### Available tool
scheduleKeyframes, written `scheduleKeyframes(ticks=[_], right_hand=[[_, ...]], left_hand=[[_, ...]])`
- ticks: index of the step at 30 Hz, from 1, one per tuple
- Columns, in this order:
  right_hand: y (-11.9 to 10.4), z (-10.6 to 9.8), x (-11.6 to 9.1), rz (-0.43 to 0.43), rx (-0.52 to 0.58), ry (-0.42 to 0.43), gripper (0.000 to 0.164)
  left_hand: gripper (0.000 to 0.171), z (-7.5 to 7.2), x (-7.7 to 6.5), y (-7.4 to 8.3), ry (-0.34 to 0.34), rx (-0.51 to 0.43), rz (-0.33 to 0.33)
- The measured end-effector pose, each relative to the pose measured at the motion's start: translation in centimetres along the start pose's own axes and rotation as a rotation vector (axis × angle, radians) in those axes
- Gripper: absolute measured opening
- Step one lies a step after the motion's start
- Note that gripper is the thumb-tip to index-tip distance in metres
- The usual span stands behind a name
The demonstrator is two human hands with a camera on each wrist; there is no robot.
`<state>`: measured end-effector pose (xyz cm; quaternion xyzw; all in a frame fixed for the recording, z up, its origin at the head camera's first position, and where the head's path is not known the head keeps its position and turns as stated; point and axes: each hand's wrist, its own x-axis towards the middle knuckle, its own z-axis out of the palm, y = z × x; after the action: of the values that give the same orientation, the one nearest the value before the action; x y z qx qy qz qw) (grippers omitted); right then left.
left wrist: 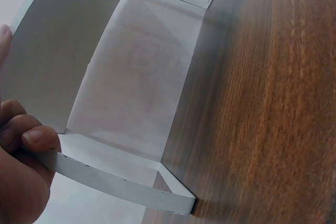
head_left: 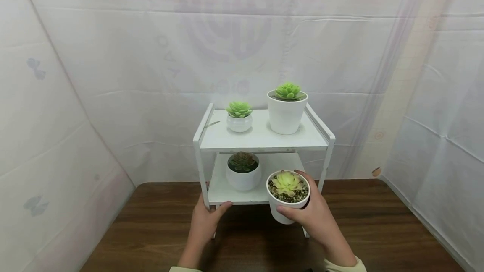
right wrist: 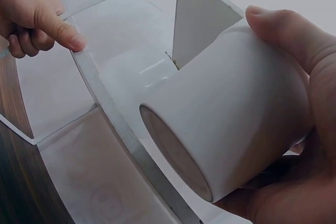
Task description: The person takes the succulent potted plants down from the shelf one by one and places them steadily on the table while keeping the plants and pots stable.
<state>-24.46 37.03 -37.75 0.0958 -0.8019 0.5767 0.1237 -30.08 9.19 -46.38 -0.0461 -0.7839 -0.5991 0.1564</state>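
My right hand grips a white pot with a yellow-green succulent, thumb on the near side. The pot is tilted slightly toward me, in front of the lower shelf. In the right wrist view its round base shows, raised off any surface. My left hand holds the left front leg of the white two-tier rack, thumb along the lower shelf's front edge. The left wrist view shows curled fingers around that leg. A dark succulent in a rounded white pot stands on the lower shelf's left.
On the upper shelf are a small green succulent in a low white pot and a larger one in a tall white pot. The rack stands on a dark wooden table. Pale cloth hangs behind.
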Motion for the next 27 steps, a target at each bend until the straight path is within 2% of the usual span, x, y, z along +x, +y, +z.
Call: scheduleKeyframes(ticks=[16, 22, 27], right_hand=[[-0.3, -1.1, -0.9, -0.044, -0.009, -0.032, 0.091], [-0.6, -1.5, -1.3, -0.030, -0.015, -0.034, 0.093], [-0.8, -1.9, -1.5, -0.015, 0.023, -0.063, 0.093]], left_hand=[[0.103, -0.1, 0.1, 0.0, -0.008, -0.006, -0.029], [0.100, -0.1, 0.1, -0.2, -0.012, -0.011, -0.016], [0.099, 0.0, 0.2, -0.4, 0.000, 0.013, -0.014]])
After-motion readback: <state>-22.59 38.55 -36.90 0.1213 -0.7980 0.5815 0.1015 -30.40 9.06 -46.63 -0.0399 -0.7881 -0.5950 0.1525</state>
